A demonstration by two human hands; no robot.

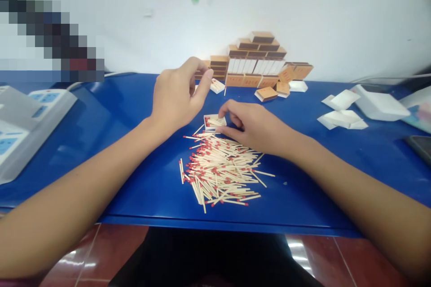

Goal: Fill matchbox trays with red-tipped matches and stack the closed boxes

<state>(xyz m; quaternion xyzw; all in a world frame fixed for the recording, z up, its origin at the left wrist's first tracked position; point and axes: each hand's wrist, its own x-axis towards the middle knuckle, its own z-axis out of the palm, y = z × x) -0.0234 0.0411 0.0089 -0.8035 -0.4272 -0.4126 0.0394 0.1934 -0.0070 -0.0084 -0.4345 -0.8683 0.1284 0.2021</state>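
A loose heap of red-tipped matches (222, 170) lies on the blue table (134, 188) in front of me. At its far edge sits a small open matchbox tray (213, 121) with a few matches in it. My right hand (256, 125) rests on the heap, its fingertips touching the tray's right side. My left hand (180, 94) hovers above and left of the tray, thumb and fingers pinched together; whether it holds a match is too small to tell.
Stacked brown matchboxes (257, 60) stand against the white wall at the back. White empty trays (340, 110) lie at the right, with a white box (380, 103). A grey weighing scale (23, 121) sits at the left edge. A phone (420, 145) lies far right.
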